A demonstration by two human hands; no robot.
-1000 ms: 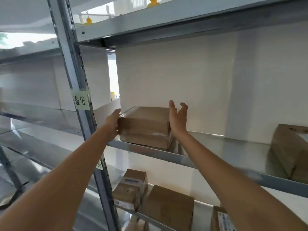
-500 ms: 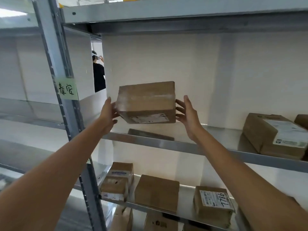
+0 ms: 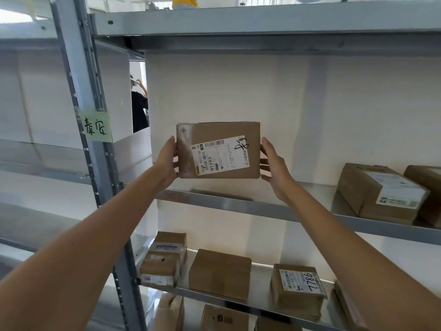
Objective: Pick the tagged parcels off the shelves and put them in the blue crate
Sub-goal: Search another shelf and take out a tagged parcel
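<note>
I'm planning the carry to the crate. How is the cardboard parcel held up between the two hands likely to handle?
The parcel probably stays stiff: its edges look straight and unsagged. It seems fairly light, since the left hand and right hand hold it only at its side faces. The taped end could be somewhat slippery, so that side grip may slide if loosened.

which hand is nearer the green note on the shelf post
Left. The left hand grips the held parcel's side facing the green note; the right hand grips the far side.

Both hands, left (image 3: 167,161) and right (image 3: 274,163), grip labelled parcel (image 3: 218,150) above middle shelf (image 3: 238,204).
</note>
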